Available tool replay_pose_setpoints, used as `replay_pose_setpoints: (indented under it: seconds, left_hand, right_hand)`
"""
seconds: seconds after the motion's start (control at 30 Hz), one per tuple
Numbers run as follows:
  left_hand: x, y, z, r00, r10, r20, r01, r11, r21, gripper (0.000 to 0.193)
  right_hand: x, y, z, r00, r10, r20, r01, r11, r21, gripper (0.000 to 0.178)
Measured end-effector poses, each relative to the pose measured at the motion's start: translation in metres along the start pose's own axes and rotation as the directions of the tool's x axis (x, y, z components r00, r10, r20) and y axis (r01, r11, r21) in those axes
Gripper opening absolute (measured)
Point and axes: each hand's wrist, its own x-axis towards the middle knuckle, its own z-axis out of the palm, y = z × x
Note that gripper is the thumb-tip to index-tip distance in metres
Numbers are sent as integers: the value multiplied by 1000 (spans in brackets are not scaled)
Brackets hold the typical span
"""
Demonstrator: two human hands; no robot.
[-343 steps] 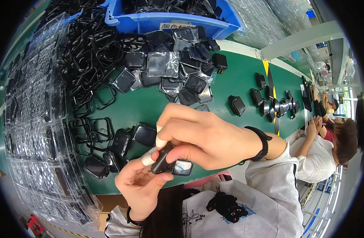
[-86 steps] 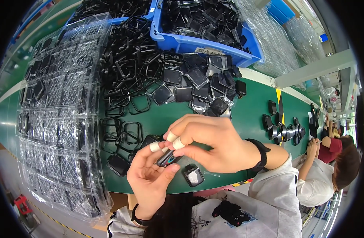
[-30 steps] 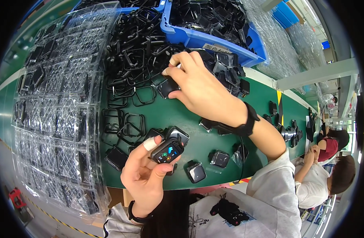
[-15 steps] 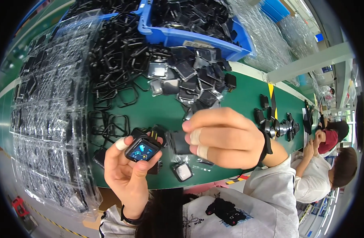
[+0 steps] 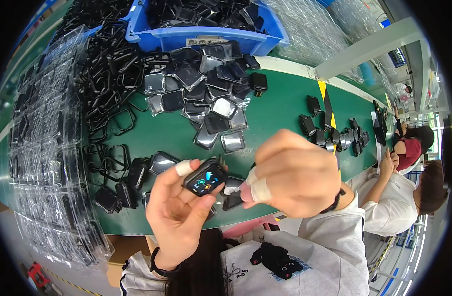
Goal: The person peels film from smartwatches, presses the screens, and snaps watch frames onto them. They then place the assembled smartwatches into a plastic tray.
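My left hand [image 5: 179, 217], a finger wrapped in white tape, holds a smartwatch body [image 5: 205, 179] with its screen lit and facing up. Close beside it is my right hand [image 5: 297, 175], also with taped fingers. Its fingers are curled and pinched together, and the tips are partly hidden. Below those fingertips lie dark flat pieces [image 5: 232, 201]; whether the fingers grip one cannot be made out. Several more dark watch bodies [image 5: 126, 194] rest on the green table, left of my left hand.
Bagged dark screens [image 5: 186, 74] are piled before a blue bin [image 5: 159, 40] of similar pieces. Black frames [image 5: 105, 74] heap at left, beside stacked clear trays [image 5: 46, 148]. Watch bodies [image 5: 345, 140] cluster near yellow-black tape [image 5: 326, 101]. Co-workers [image 5: 396, 197] sit at right.
The whole view has shifted, so the table's things appear farther left and higher. My left hand has moved right with the smartwatch, nearer my right hand, whose fingers have curled down more.
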Motion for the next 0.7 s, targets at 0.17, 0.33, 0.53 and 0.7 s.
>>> replay_pose_setpoints:
  seconds: [0.17,0.33,0.53,0.7]
  left_hand:
    - [-3,-4,8,991,-102,92,93,991,93,58]
    - [-3,-10,13,991,-77,105,67,993,95,60]
    - [-7,-14,14,996,50,68,-54,997,52,41]
    - [-8,-10,24,986,167,-17,-150,923,354,28]
  right_hand:
    - [-6,-4,4,896,440,59,-439,859,264,24]
    - [-17,0,14,876,481,29,-474,849,235,28]
    - [-26,-1,21,932,361,27,-357,907,225,33]
    - [-36,-4,24,925,378,-33,-338,862,378,28]
